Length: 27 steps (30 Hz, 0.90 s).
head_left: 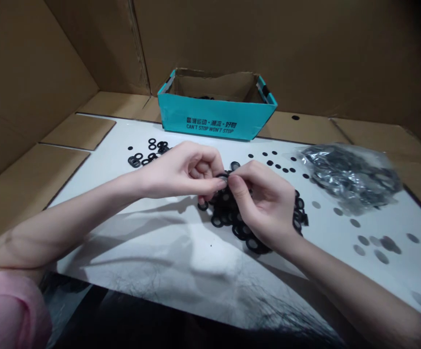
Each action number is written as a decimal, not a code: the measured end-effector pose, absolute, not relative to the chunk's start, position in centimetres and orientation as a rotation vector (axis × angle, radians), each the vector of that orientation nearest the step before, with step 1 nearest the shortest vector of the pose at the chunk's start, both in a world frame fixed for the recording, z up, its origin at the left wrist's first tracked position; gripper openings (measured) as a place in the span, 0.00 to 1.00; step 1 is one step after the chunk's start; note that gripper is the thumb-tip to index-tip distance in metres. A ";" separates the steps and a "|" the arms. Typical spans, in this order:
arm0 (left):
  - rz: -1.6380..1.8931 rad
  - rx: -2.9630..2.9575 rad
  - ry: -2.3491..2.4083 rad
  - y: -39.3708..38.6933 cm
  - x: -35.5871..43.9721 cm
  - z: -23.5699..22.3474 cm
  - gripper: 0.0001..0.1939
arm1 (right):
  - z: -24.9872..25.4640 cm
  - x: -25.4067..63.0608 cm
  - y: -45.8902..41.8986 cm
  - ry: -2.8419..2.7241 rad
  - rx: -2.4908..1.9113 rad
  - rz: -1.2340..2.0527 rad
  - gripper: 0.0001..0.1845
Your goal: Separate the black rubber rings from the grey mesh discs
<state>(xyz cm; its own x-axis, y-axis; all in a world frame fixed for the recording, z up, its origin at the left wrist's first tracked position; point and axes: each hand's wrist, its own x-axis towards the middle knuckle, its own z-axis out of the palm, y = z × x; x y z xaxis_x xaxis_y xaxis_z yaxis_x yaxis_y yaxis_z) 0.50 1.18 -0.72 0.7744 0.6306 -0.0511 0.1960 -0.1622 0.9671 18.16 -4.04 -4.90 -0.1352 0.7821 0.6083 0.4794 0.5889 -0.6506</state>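
Both hands meet over a pile of black rings (228, 217) on the white tabletop (141, 242). Between thumb and bent fingers, my left hand (188, 169) pinches a small black ring (224, 176) with a greyish centre. My right hand (264, 198) grips the same ring's right edge with thumb and index finger. The pile lies partly hidden under my right hand. More black rings (152, 143) are scattered beyond my left wrist.
A turquoise box (215, 114) with dark pieces inside stands at the back. To the right lies a clear plastic bag (351, 174) of dark pieces. Small black discs (270, 163) and grey translucent discs (381, 256) are spread about. Cardboard walls (286, 53) surround the table.
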 end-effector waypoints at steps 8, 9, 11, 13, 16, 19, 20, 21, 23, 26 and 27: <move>0.486 1.975 0.703 1.5 -0.1 -0.6 0.04 | -4.1 19.4 -2.8 -2.092 -0.924 0.427 0.11; 0.502 1.969 0.692 1.3 0.0 -0.7 0.04 | -4.0 19.6 -2.7 -2.081 -0.924 0.452 0.11; 0.520 1.892 0.657 0.9 0.3 -0.9 0.04 | -4.0 19.7 -2.7 -2.022 -0.928 0.521 0.12; 0.544 1.776 0.634 0.6 0.6 -1.0 0.04 | -4.1 19.6 -3.0 -1.944 -0.937 0.560 0.12; 0.549 1.691 0.650 0.4 0.9 -0.8 0.04 | -4.6 19.0 -3.6 -1.835 -0.971 0.479 0.11; 0.468 1.771 0.669 0.6 0.8 -0.3 0.06 | -5.0 18.6 -4.0 -1.796 -0.988 0.393 0.11; 0.439 1.824 0.672 0.7 0.6 -0.2 0.06 | -5.1 18.6 -4.0 -1.828 -0.969 0.398 0.11; 0.417 1.882 0.676 0.8 0.4 -0.1 0.06 | -5.0 18.7 -3.9 -1.881 -0.939 0.410 0.10; 0.396 1.989 0.678 0.9 0.1 0.0 0.05 | -4.9 19.1 -3.4 -2.019 -0.861 0.431 0.09; 0.451 2.068 0.684 0.9 -0.1 -0.2 0.04 | -4.6 19.8 -2.7 -2.132 -0.802 0.421 0.08; 0.479 2.062 0.679 0.9 -0.1 -0.4 0.03 | -4.5 19.9 -2.6 -2.125 -0.791 0.416 0.08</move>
